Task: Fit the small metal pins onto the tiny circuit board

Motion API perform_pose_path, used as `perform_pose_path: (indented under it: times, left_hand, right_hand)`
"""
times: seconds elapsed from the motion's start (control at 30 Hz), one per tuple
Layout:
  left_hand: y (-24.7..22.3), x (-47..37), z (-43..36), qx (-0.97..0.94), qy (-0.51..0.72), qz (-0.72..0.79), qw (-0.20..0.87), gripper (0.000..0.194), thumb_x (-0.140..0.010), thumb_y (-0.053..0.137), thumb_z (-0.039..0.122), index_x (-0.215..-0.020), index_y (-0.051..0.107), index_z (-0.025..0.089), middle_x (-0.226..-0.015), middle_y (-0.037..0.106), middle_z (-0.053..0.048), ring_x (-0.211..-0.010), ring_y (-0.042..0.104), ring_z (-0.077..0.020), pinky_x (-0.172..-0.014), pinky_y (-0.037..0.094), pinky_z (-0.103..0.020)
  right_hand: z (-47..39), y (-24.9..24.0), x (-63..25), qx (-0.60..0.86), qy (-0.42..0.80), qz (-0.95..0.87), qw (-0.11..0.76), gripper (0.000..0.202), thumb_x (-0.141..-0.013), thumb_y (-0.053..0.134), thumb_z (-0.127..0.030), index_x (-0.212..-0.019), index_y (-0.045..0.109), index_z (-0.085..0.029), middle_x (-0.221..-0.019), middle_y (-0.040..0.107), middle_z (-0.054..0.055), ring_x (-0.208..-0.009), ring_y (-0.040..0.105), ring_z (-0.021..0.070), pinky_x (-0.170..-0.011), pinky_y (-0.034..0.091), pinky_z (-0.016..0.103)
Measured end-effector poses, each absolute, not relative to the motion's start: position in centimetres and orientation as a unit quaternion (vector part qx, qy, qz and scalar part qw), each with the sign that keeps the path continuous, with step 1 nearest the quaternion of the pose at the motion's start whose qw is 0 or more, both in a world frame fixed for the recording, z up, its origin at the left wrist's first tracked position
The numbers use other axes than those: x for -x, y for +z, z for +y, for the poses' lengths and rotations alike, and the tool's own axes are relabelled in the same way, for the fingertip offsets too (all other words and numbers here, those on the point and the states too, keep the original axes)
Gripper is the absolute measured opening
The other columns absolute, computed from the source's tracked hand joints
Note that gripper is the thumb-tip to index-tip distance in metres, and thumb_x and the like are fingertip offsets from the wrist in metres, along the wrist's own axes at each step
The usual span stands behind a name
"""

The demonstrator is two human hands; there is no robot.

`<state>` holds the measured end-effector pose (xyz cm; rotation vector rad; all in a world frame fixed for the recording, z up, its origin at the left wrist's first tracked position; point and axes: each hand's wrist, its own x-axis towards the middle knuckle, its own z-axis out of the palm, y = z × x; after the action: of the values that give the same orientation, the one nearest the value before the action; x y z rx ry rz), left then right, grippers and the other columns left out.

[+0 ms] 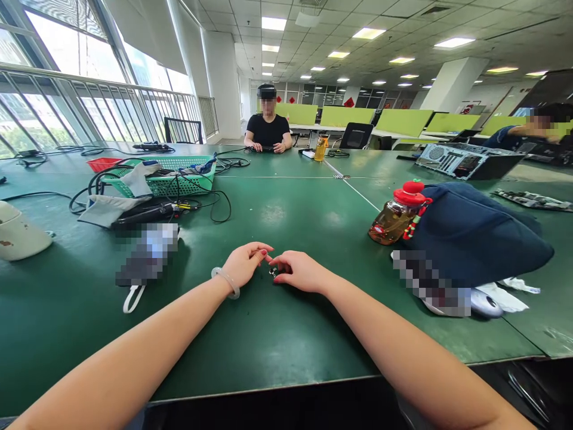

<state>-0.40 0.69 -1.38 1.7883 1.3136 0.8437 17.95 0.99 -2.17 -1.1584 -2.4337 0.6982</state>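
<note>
A small cluster of shiny metal bits, perhaps screws, lies on the green tabletop between my hands. My left hand is just left of it, with a pale bangle on the wrist. Its thumb and fingers are pressed together in a pinch; anything between them is too small to make out. My right hand rests on the table to the right, its thumb and forefinger apart around the bits. The forefinger reaches close to the fingertips of my left hand.
A green basket with cables and gloves stands back left, near a blurred phone. To the right are a red-capped bottle, a dark blue cap and a mouse. A person sits across the table.
</note>
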Motion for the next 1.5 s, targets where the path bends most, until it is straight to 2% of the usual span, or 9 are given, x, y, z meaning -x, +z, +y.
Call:
perform_pose_path:
  times: [0.1,0.23,0.33,0.53,0.63,0.83,1.13,1.33,1.5]
  left_hand:
    - [-1.8,0.7,1.2,-0.671,0.35,0.537,0.373,0.03,-0.08,0.045,0.033,-0.1,0.06,0.017,-0.086,0.069,-0.006,-0.077,0.059,-0.016,-0.072,0.045,-0.029]
    - [-2.0,0.6,1.3,-0.655,0.362,0.543,0.38,0.027,-0.079,0.046,0.032,-0.095,0.062,0.017,-0.09,0.069,-0.006,-0.085,0.061,-0.0175,-0.07,0.046,-0.029]
    - [-1.7,0.4,1.1,-0.654,0.363,0.542,0.382,0.026,-0.077,0.048,0.03,-0.095,0.062,0.017,-0.094,0.069,-0.007,-0.083,0.061,-0.017,-0.069,0.047,-0.028]
    - [-1.8,0.3,1.0,-0.645,0.357,0.531,0.419,0.026,-0.078,0.049,0.025,-0.1,0.059,0.016,-0.093,0.067,-0.007,-0.067,0.059,-0.0122,-0.067,0.049,-0.029]
    - [-2.0,0.1,1.1,-0.623,0.366,0.506,0.472,0.027,-0.076,0.052,0.019,-0.103,0.056,0.014,-0.094,0.065,-0.008,-0.071,0.062,-0.012,-0.071,0.051,-0.03]
    - [-2.1,-0.1,0.7,-0.645,0.359,0.474,0.481,0.031,-0.073,0.057,0.022,-0.103,0.054,0.016,-0.074,0.064,-0.002,-0.07,0.064,-0.0156,-0.07,0.052,-0.031]
    - [-0.8,-0.1,-0.3,-0.769,0.304,0.477,0.298,0.032,-0.075,0.054,0.027,-0.106,0.059,0.021,-0.067,0.061,0.002,-0.061,0.055,-0.0129,-0.068,0.046,-0.027]
    - [-0.7,-0.1,-0.6,-0.788,0.3,0.466,0.269,0.033,-0.076,0.053,0.026,-0.109,0.058,0.023,-0.065,0.058,0.004,-0.058,0.052,-0.0114,-0.064,0.043,-0.025]
    - [-0.7,-0.1,-0.6,-0.787,0.295,0.469,0.272,0.036,-0.076,0.054,0.025,-0.112,0.056,0.024,-0.064,0.057,0.005,-0.057,0.051,-0.0109,-0.062,0.043,-0.024]
  right_hand:
    - [0.7,-2.3,-17.5,0.404,0.212,-0.872,0.174,0.034,-0.073,0.065,-0.024,-0.106,0.061,-0.02,-0.085,0.058,0.003,-0.076,0.054,0.0122,-0.072,0.043,0.025]
    - [0.8,-2.4,-17.2,0.404,0.2,-0.876,0.169,0.016,-0.075,0.063,-0.019,-0.09,0.066,-0.019,-0.08,0.057,0.002,-0.073,0.053,0.0111,-0.07,0.042,0.023]
    - [1.0,-2.4,-17.4,0.4,0.216,-0.872,0.183,0.01,-0.073,0.062,-0.013,-0.08,0.065,-0.018,-0.073,0.057,-0.001,-0.069,0.052,0.0097,-0.067,0.041,0.022]
    - [1.8,-2.8,-18.1,0.433,0.357,-0.786,0.258,0.009,-0.071,0.058,-0.012,-0.075,0.064,-0.017,-0.069,0.062,-0.002,-0.064,0.055,0.0088,-0.065,0.044,0.022]
    - [2.2,-3.1,-18.3,0.438,0.449,-0.714,0.311,0.012,-0.071,0.056,-0.013,-0.079,0.064,-0.015,-0.066,0.063,-0.001,-0.059,0.056,0.0087,-0.062,0.046,0.023]
    - [2.3,-2.8,-17.8,0.415,0.561,-0.609,0.378,0.015,-0.069,0.062,-0.025,-0.075,0.063,-0.012,-0.061,0.061,0.0,-0.052,0.053,0.0074,-0.053,0.046,0.021]
    - [1.9,-2.8,-17.8,0.449,0.478,-0.658,0.37,0.02,-0.07,0.061,-0.033,-0.072,0.063,-0.014,-0.057,0.059,-0.001,-0.05,0.051,0.0083,-0.05,0.04,0.02]
    - [1.4,-2.2,-17.6,0.467,0.408,-0.686,0.381,0.019,-0.071,0.059,-0.034,-0.069,0.063,-0.016,-0.057,0.057,-0.002,-0.052,0.05,0.0084,-0.053,0.039,0.021]
    - [1.4,-2.3,-17.3,0.455,0.431,-0.671,0.396,0.017,-0.071,0.057,-0.032,-0.068,0.062,-0.016,-0.057,0.057,-0.002,-0.05,0.048,0.0081,-0.052,0.039,0.021]
